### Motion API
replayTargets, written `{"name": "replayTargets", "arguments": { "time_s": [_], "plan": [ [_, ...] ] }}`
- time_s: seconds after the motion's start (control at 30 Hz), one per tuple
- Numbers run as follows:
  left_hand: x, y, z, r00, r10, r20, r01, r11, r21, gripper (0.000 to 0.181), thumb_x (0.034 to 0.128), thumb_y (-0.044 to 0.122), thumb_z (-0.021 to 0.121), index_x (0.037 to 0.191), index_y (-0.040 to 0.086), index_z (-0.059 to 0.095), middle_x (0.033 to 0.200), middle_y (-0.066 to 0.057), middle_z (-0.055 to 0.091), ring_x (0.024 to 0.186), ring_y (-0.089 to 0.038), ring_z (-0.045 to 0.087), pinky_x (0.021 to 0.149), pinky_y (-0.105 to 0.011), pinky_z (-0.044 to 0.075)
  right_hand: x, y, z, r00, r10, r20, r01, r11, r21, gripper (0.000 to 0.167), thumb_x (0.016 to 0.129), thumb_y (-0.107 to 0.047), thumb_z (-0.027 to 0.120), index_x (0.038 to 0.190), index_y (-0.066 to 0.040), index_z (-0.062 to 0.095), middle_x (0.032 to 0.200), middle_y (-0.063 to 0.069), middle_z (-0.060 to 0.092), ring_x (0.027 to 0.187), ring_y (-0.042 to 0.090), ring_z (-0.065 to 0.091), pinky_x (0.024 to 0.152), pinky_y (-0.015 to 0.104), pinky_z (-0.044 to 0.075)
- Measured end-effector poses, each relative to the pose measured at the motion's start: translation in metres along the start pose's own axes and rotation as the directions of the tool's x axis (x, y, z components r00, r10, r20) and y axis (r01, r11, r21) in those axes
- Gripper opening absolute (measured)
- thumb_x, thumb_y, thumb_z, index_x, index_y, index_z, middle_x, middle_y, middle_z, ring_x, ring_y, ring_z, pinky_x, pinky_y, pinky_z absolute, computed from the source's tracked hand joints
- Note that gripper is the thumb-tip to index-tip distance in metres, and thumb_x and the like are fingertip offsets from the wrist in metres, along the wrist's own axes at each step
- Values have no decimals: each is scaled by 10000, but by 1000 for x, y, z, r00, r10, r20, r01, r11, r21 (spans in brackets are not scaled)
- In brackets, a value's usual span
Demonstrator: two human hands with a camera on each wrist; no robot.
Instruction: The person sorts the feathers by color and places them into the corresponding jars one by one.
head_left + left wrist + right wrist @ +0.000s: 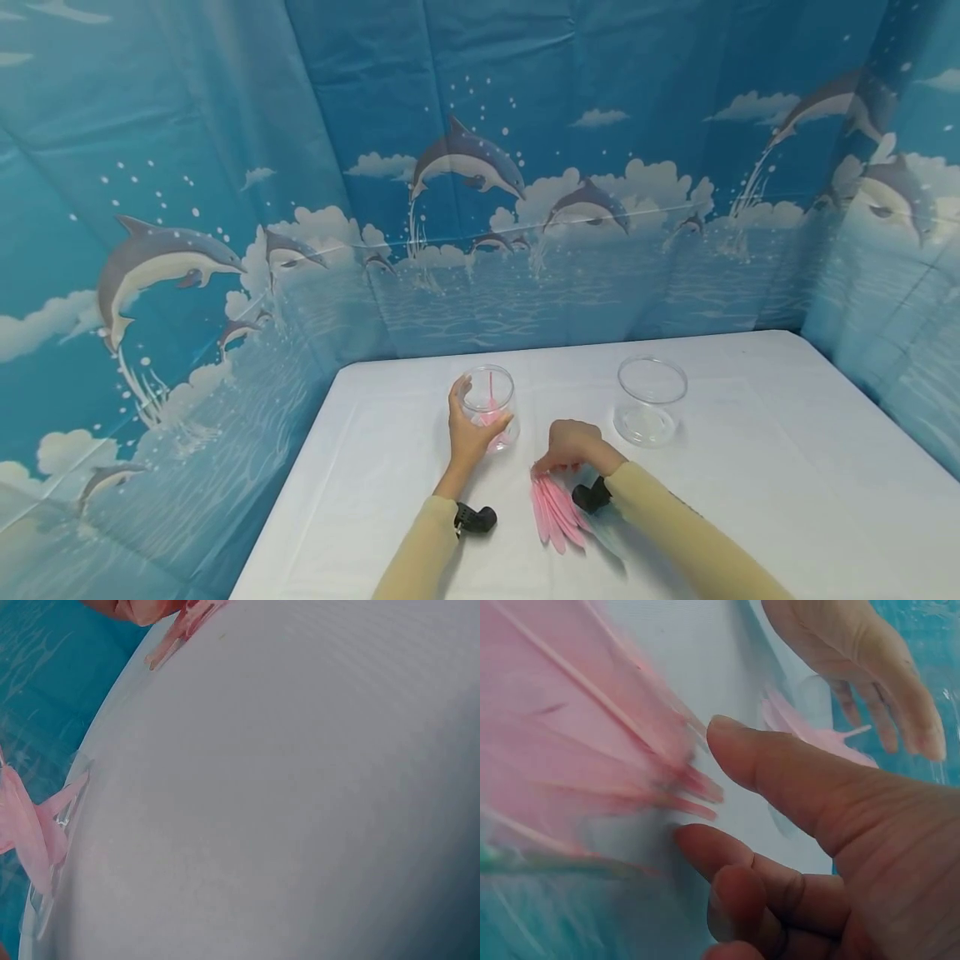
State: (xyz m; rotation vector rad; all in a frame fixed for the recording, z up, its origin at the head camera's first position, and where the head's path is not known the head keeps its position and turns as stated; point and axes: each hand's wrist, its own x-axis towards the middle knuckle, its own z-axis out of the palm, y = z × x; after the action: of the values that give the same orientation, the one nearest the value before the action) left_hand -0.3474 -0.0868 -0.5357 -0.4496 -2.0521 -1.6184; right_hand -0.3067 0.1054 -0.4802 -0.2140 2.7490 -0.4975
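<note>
Around the left clear jar [513, 395] curl the thumb and fingers of my left hand [468, 437]. Pink feathers [492, 417] stand inside that jar; they also show at the left edge of the left wrist view [26, 825]. My right hand [573, 443] is at the quill ends of a fanned bunch of pink feathers [553, 517]. In the right wrist view, a gap separates the thumb and forefinger of this hand [825, 825], beside the quills of the pink feathers [577, 712]. Teal feathers [606, 535] lie along the bunch's right side, partly under my right wrist.
A second clear jar [651, 421] stands on the white table [750, 467], back and to the right of my right hand. Behind the table hangs a blue dolphin-print cloth [465, 308]. Each wrist wears a black device.
</note>
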Motion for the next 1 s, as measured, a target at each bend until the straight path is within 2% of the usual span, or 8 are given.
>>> {"name": "replayTargets", "arguments": {
  "time_s": [0.2,0.3,0.37,0.6,0.73,0.9,0.97,1.0],
  "plan": [
    [-3,30,-6,1000,24,10,-24,1000,4,952,691,97,851,1416,-67,256,1404,-268,363,1299,-406,333,1035,-588,245,-1,-3,5,999,33,-15,-34,999,-4,455,670,-467,808,513,-131,544,462,-30,474,405,113,504,444,244,327],
    [-2,32,-6,1000,24,12,-24,1000,3,947,697,102,849,1415,-74,257,1404,-268,365,1301,-404,333,1042,-576,245,1,-3,6,999,50,-6,-50,999,15,446,676,-443,812,504,-131,543,456,-29,465,398,106,487,438,236,314],
    [-2,27,-5,1000,25,8,-25,1000,-1,950,692,96,851,1416,-68,258,1405,-263,367,1300,-406,332,1038,-586,241,3,-1,8,999,53,4,-53,998,30,443,683,-431,811,498,-131,544,451,-28,447,395,105,461,434,232,297],
    [0,-7,1,1000,18,-5,-18,1000,-5,1006,672,163,876,1459,66,257,1437,-173,366,1322,-335,326,1046,-583,226,8,4,13,999,40,17,-41,997,65,471,700,-414,812,471,-148,498,437,-34,399,388,97,398,412,218,264],
    [1,-9,1,1000,13,-11,-13,1000,-6,997,672,219,876,1454,109,268,1437,-99,378,1322,-280,335,1051,-554,242,6,5,12,999,26,25,-28,995,93,475,717,-390,807,469,-150,479,441,-36,389,390,91,375,407,204,266],
    [0,-9,1,1000,12,-10,-12,1000,-10,994,680,284,868,1454,115,268,1437,-64,380,1323,-234,334,1051,-546,245,4,6,9,999,-16,35,9,981,192,448,733,-282,805,461,-132,481,438,-40,370,382,84,350,397,191,282],
    [0,1,0,1000,13,-2,-13,1000,-21,990,686,247,867,1451,71,265,1438,-118,374,1324,-270,332,1047,-564,242,4,7,8,999,-32,25,26,975,222,440,732,-253,799,457,-131,479,430,-48,361,379,80,338,387,189,273],
    [-1,1,0,1000,13,-2,-13,1000,-22,992,684,246,868,1453,74,265,1439,-116,374,1325,-262,332,1049,-557,243,5,9,8,999,-41,21,35,971,235,439,729,-252,800,454,-133,479,429,-49,361,376,80,336,381,191,272]
  ]
}}
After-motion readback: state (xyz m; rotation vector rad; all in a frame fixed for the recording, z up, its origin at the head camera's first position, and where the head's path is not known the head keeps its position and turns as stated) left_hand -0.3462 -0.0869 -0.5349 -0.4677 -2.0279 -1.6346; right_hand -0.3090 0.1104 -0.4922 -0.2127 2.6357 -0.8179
